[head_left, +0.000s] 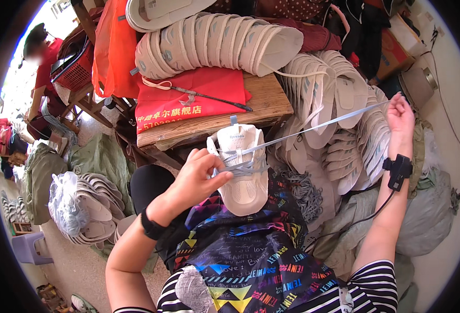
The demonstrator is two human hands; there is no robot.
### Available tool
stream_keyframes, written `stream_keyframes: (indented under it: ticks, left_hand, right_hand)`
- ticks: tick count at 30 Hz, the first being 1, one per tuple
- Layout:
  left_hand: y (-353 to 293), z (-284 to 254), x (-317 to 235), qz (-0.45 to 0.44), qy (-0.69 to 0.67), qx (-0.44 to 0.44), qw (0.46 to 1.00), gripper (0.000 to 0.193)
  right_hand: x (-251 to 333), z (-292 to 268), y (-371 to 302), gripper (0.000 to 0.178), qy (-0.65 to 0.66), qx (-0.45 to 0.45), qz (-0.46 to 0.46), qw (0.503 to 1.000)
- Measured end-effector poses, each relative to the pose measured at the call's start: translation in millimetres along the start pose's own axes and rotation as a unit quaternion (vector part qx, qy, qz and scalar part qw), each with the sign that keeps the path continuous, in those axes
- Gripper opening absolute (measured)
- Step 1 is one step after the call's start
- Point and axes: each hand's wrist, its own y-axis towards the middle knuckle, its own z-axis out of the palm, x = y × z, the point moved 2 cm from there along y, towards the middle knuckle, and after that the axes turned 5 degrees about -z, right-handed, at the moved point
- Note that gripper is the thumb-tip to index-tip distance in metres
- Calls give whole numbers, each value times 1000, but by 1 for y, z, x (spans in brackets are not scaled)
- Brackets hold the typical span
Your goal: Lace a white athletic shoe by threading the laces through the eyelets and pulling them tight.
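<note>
Left hand [201, 172] pinching side of pale sneaker upper [244, 201], thumb near crossed lacing; whether lace is caught too, cannot tell. Right hand [400, 116] raised far right, fingertips pinching grey-blue shoelace [339, 118], drawn taut from upper. Upper above patterned apron [230, 281], toe toward wearer, just beside wooden bench [272, 101].
</note>
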Motion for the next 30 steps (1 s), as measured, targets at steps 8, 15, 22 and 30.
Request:
stream_keyframes:
  ticks: [8, 15, 22, 30]
  left_hand:
    - [-1, 14, 15, 3, -69, -204, 976, 17]
    - [24, 2, -8, 31, 138, -193, 971, 20]
    - [27, 1, -12, 92, 253, -168, 949, 16]
    - [4, -53, 7, 112, 325, -327, 880, 16]
  right_hand:
    - [0, 25, -68, 14, -370, 5, -282, 885]
    - [-188, 61, -248, 11, -620, 427, -12, 658]
    - [-225, 72, -281, 20, -633, 530, 6, 565]
    - [-218, 94, -280, 21, -598, 525, 82, 599]
